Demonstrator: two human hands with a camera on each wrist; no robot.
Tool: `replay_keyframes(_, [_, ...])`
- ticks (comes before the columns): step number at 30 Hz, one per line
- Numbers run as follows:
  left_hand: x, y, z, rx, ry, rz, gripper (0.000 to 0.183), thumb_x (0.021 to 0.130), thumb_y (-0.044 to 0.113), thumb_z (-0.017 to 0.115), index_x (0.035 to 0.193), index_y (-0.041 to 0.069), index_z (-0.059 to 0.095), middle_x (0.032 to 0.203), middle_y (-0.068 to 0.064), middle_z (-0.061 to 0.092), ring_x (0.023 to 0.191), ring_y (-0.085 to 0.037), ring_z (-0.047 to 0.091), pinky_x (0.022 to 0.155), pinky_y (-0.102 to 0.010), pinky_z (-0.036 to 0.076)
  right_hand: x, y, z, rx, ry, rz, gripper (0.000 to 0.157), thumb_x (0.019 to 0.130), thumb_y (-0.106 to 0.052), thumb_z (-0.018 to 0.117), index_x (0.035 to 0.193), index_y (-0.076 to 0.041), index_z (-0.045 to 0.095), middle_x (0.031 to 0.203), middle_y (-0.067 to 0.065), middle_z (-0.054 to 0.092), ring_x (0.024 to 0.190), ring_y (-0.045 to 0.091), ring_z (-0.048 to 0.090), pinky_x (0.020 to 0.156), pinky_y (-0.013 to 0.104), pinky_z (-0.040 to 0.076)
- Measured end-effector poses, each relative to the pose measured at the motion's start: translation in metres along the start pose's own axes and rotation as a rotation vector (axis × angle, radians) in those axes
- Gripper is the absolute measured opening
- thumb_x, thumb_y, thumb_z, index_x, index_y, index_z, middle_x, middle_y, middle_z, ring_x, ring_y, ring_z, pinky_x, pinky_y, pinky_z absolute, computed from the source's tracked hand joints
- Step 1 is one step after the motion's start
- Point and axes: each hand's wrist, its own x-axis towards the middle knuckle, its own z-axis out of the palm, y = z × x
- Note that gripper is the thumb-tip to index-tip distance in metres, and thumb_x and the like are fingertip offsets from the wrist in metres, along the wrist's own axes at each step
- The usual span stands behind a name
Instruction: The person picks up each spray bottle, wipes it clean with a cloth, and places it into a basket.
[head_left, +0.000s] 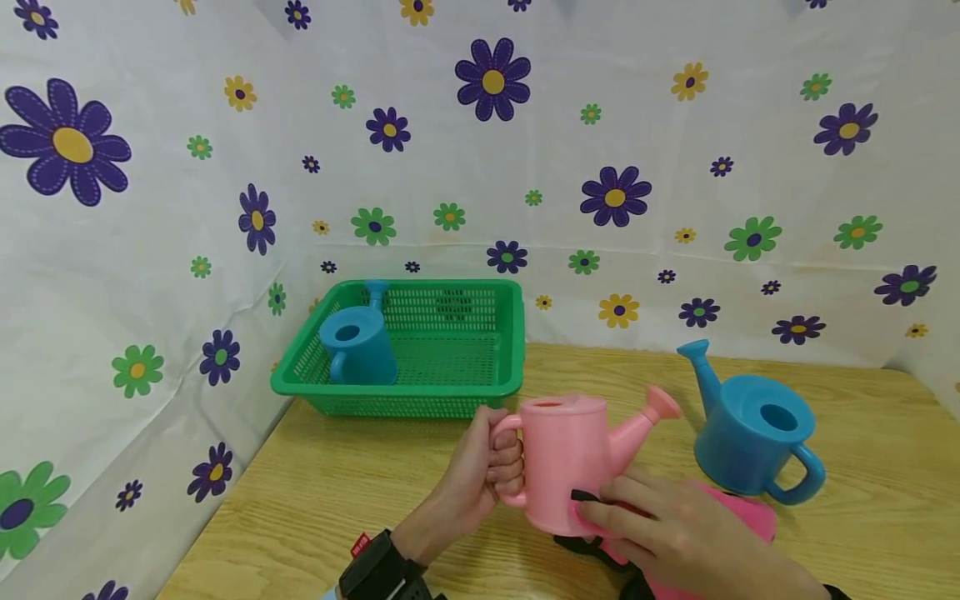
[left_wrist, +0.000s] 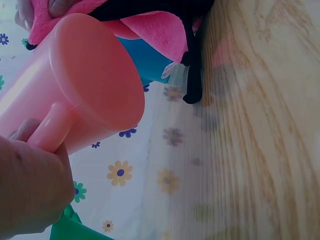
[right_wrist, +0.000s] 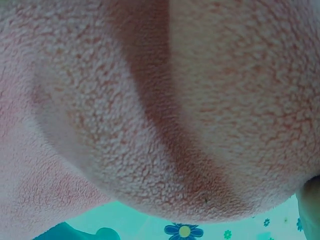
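Note:
My left hand (head_left: 480, 475) grips the handle of a pink watering can (head_left: 564, 458), its spout pointing right. In the left wrist view the can's round base (left_wrist: 102, 70) is visible, raised off the table. My right hand (head_left: 667, 525) holds a fuzzy pink-and-black plush piece (head_left: 746, 510), partly hidden under the hand, with a black tip and pink fabric against the can's lower side. Black strips of the plush (left_wrist: 195, 75) hang below it in the left wrist view. Close up, the pink plush surface (right_wrist: 150, 125) fills most of the right wrist view.
A blue watering can (head_left: 750, 437) stands on the wooden table (head_left: 360, 500) to the right, behind my right hand. At the back left, a green basket (head_left: 450, 402) contains another blue watering can (head_left: 360, 346). A flower-patterned white sheet (head_left: 420, 183) hangs behind.

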Motion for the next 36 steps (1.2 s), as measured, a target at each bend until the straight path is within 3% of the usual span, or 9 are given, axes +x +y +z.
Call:
replay_keyframes(4, [0.000,-0.001,-0.001,-0.008,-0.011,-0.014,0.043,0.099,0.027,0.032,0.056,0.020,0.029,0.043,0.013,0.028,0.037,-0.002,0.023,0.036,-0.016,0.021,0.000,0.006,0.001,-0.050,0.084,-0.005,0.037,0.105,-0.030,0.042,0.113,-0.008,0.070,0.100,0.001,0.069,0.086,0.014,0.062,0.065,0.031,0.061])
replay_keyframes(18, [-0.002,-0.007,-0.001,0.029,-0.038,-0.046,0.040,0.095,0.026,0.035,0.056,0.019,0.029,0.044,0.012,0.028,0.038,-0.003,0.024,0.038,-0.017,0.020,0.007,0.015,-0.001,-0.160,0.263,0.042,0.040,0.102,-0.034,0.048,0.104,-0.005,0.075,0.089,0.004,0.072,0.080,0.018,0.062,0.062,0.036,0.058])
replay_keyframes(25, [-0.003,-0.009,0.000,0.052,-0.050,-0.056,0.041,0.096,0.026,0.034,0.056,0.020,0.029,0.043,0.013,0.028,0.037,-0.002,0.024,0.037,-0.016,0.021,0.008,0.013,-0.003,-0.254,0.310,0.160,0.047,0.103,-0.038,0.043,0.103,-0.005,0.075,0.087,0.004,0.071,0.080,0.019,0.062,0.078,0.039,0.055])
replay_keyframes(31, [-0.003,-0.010,0.000,0.066,-0.061,-0.066,0.043,0.098,0.026,0.031,0.056,0.020,0.028,0.043,0.013,0.027,0.037,-0.002,0.023,0.037,-0.016,0.020,0.011,0.013,-0.006,-0.243,0.357,0.197,0.047,0.102,-0.037,0.045,0.098,-0.001,0.076,0.085,0.007,0.072,0.078,0.021,0.063,0.061,0.043,0.057])
replay_keyframes(36, [-0.003,-0.010,0.000,0.065,-0.066,-0.064,0.042,0.098,0.025,0.030,0.056,0.019,0.028,0.044,0.012,0.027,0.037,-0.002,0.023,0.037,-0.016,0.020,0.012,0.012,-0.007,-0.244,0.376,0.194,0.047,0.102,-0.037,0.046,0.096,-0.001,0.076,0.084,0.008,0.072,0.077,0.021,0.064,0.060,0.044,0.057])
